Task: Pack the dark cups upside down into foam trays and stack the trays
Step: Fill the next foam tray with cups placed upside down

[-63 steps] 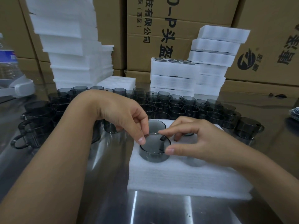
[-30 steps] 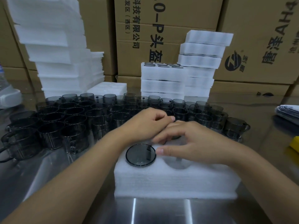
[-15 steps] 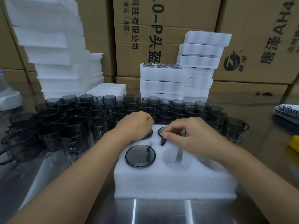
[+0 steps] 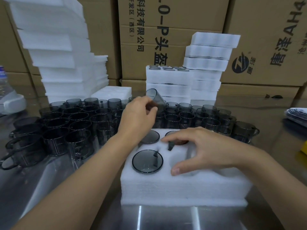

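Cardboard boxes (image 4: 166, 22) fill the back, their print cut off at the frame edges. Beyond the fingers of both hands stand stacks of white foam trays (image 4: 54, 47), and the tall left stack runs out of view at the top. Loose dark cups (image 4: 78, 123) crowd upright on the steel table (image 4: 49, 188) just past the fingertips, too overlapped to count.

The foam tray (image 4: 182, 191) lies under the right hand (image 4: 207, 148). That hand's fingers are spread and relaxed, holding nothing. They hide most of 1 upside-down cup (image 4: 170, 145) and the tray's right pockets. Left of those fingers, 2 more sit upside down in pockets: a front cup (image 4: 147, 161) and a back cup (image 4: 150, 136).

The left hand (image 4: 137, 118) pinches a tilted cup (image 4: 157, 98) above the loose ones, and its fingertips cover the cup's lower part.
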A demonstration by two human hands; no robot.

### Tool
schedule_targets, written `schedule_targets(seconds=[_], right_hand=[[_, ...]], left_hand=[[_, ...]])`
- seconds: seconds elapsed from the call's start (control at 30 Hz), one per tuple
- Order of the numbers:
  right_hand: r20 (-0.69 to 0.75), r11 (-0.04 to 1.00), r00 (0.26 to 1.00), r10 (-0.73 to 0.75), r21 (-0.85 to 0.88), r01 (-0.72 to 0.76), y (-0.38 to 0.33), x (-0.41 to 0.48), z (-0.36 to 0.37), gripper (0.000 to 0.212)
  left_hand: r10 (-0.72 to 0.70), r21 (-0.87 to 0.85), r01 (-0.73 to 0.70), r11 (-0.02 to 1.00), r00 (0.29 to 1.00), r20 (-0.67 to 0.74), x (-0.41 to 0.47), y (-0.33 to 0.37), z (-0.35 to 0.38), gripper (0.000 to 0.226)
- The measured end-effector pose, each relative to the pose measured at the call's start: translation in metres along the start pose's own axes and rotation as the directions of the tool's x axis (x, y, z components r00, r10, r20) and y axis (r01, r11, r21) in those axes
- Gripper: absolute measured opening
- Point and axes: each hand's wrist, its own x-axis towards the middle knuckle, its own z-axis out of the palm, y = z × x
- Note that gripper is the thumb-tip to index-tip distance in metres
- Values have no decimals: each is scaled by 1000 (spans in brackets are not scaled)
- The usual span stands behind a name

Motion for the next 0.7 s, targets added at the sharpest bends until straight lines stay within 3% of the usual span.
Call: schedule_targets(seconds=[0.1,0.2,0.37,0.57,0.7], right_hand=[[21,1000,1000,18,-8,-18,1,0,-2,78],[8,1000,1000,25,3,-25,3,2,-2,50],[-7,999,1000,27,43,-27,8,3,-3,47],[-144,991,988,58,124,-40,17,9,2,41],[-255,986,964,71,163,-30,18,12,6,36]], left_hand=[[-39,-88,32,996,996,-79,3,-2,-4,10],[-77,-192,51,980,988,-131,5,0,-9,10],[-134,-286,85,954,979,-157,8,1,-18,12],[-131,-333,87,939,985,-111,9,1,-16,15],[-24,-350,20,937,1000,-8,5,5,-10,14]])
